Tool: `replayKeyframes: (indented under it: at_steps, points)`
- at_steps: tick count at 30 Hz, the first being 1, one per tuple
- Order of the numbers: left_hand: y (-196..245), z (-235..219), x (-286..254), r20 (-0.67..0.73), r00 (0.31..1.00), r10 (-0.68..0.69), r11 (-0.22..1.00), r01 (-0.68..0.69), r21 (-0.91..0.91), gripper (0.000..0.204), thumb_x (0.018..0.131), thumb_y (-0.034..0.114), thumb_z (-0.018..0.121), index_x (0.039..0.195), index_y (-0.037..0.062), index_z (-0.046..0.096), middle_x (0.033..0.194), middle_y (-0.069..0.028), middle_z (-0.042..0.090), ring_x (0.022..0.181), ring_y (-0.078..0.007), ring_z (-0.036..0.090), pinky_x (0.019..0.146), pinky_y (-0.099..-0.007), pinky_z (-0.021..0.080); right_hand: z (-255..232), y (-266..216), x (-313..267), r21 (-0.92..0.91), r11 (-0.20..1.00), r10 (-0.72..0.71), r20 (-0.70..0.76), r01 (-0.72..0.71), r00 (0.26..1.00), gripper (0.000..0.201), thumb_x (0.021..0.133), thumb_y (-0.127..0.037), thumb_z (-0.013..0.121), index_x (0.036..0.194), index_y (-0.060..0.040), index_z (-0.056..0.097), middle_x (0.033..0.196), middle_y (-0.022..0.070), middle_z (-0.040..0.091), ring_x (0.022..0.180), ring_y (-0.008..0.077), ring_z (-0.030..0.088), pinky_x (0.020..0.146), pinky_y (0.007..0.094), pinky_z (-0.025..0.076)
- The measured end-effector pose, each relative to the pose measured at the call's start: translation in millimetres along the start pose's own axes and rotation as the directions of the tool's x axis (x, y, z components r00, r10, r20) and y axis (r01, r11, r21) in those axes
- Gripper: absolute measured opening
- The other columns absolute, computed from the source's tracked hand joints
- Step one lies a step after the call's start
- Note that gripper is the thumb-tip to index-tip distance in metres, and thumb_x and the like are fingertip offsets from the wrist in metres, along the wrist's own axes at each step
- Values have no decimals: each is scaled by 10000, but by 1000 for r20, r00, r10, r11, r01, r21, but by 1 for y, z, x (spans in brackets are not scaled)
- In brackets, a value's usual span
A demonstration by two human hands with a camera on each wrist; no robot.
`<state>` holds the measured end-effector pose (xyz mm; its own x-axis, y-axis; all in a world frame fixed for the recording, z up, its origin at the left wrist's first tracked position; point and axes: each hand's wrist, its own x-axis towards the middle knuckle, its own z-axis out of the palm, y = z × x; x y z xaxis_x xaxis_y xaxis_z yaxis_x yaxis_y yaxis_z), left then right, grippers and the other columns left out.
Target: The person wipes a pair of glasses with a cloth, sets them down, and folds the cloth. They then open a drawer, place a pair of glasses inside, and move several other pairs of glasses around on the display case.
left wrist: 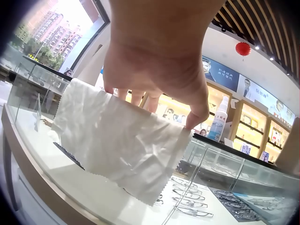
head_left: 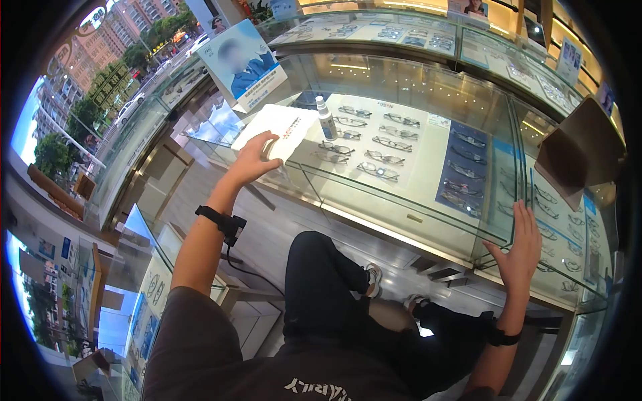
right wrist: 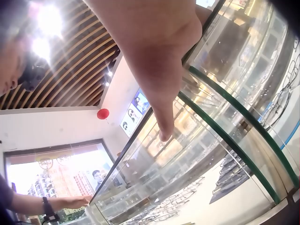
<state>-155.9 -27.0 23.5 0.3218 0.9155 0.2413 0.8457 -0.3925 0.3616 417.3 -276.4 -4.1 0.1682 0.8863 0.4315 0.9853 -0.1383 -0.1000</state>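
A white cleaning cloth (head_left: 289, 128) with zigzag edges and small red print lies on the glass display counter (head_left: 418, 214). My left hand (head_left: 253, 162) rests on its near side, thumb and fingers spread apart. In the left wrist view, part of the cloth (left wrist: 119, 136) hangs over the counter's front edge below the fingertips. Just right of the cloth stands a white spray bottle (head_left: 326, 119), upright, with a clear cap. My right hand (head_left: 525, 244) lies on the glass top at the right, fingers straight and thumb out to the side, holding nothing.
Under the glass, several eyeglasses (head_left: 393, 143) lie in rows, some on a dark blue mat (head_left: 463, 167). A poster stand (head_left: 244, 63) rises behind the cloth. A brown panel (head_left: 580, 150) stands at the right. Another glass case (head_left: 150, 267) is at the left.
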Motion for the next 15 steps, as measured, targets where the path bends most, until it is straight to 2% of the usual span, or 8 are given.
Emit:
replayKeyframes:
  at_steps: [15]
  points:
    - [-5,-1,4,44,999,7,1000,-6,-14,698,742,393,787,1353,123,585,1530,-220,465,1441,-394,409,1182,-451,338,1,0,-1,4,1000,-14,-11,14,1000,1030,633,-280,905,1525,-71,435,1581,95,452,1473,324,383,1191,452,316]
